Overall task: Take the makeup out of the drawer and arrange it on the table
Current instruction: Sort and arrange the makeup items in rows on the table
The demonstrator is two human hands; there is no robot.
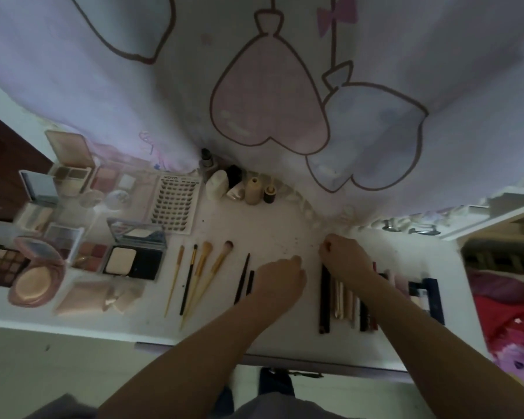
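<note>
crowded white table (279,225), cartoon curtain (270,95)

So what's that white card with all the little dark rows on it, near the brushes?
It looks like a card of false lashes: a white rectangular sheet, apparently thin card or plastic, with a small printed heading at its far end and many short dark tufts in neat rows. It lies flat on the white table, between the open palettes and the small bottles, just beyond the brushes. Neither hand touches it.
</note>
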